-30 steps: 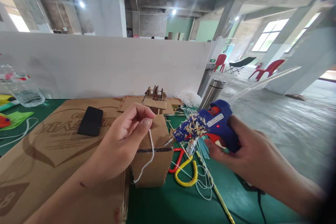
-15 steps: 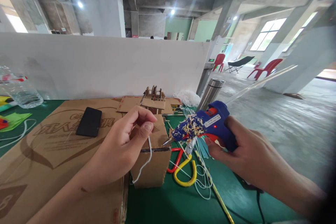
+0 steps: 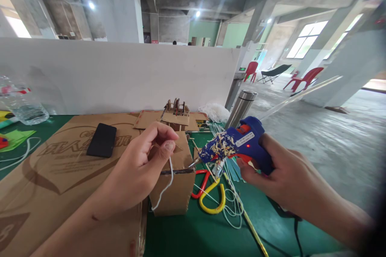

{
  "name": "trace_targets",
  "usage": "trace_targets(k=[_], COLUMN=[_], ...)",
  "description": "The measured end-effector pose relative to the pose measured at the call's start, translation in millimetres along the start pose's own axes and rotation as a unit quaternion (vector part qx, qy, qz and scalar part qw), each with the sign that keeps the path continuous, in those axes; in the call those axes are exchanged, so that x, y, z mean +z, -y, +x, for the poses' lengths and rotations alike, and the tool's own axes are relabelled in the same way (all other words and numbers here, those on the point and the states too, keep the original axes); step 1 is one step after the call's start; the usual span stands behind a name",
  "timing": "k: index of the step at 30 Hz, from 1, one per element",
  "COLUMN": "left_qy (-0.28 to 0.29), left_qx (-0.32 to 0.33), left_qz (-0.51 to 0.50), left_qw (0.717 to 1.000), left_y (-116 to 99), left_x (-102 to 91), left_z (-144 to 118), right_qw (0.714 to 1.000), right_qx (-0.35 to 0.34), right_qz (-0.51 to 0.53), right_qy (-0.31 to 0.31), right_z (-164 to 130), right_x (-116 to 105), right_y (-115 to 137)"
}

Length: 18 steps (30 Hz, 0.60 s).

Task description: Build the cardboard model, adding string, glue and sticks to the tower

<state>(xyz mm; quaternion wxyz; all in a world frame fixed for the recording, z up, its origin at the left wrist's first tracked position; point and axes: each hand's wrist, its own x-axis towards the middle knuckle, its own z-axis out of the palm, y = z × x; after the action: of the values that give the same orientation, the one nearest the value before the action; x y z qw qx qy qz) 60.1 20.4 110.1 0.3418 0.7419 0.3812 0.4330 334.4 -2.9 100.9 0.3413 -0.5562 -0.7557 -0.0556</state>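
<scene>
Over the cardboard box (image 3: 176, 184), my left hand (image 3: 141, 168) pinches the white string (image 3: 165, 188) while my right hand (image 3: 280, 176) grips the glue gun (image 3: 235, 144), nozzle nearing the stick (image 3: 176, 172): gluing stage, needs a steady dab.

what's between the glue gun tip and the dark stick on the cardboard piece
Nothing visible. The glue gun in the right hand has its tip almost at the right end of the dark stick across the cardboard piece. The white string in the left hand hangs further left.

A bare concrete hall used as a craft workshop: green worktable (image 3: 193, 233), cardboard sheets (image 3: 60, 176), scissors (image 3: 211, 192)
</scene>
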Motion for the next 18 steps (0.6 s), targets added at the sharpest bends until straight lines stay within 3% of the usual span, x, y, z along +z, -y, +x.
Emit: trace_targets(k=[10, 18], left_qy=[0.003, 0.009], left_qx=[-0.002, 0.002], left_qz=[0.007, 0.017], left_qw=[1.000, 1.000], left_y=[-2.9, -1.5], left_x=[1.0, 2.8], left_z=[1.2, 3.0], right_qw=[0.998, 0.998], right_qx=[0.048, 0.047], right_qz=[-0.024, -0.029], right_qy=[0.013, 0.014], right_z=[-0.4, -3.0], right_x=[-5.1, -6.2], right_y=[-0.2, -0.5])
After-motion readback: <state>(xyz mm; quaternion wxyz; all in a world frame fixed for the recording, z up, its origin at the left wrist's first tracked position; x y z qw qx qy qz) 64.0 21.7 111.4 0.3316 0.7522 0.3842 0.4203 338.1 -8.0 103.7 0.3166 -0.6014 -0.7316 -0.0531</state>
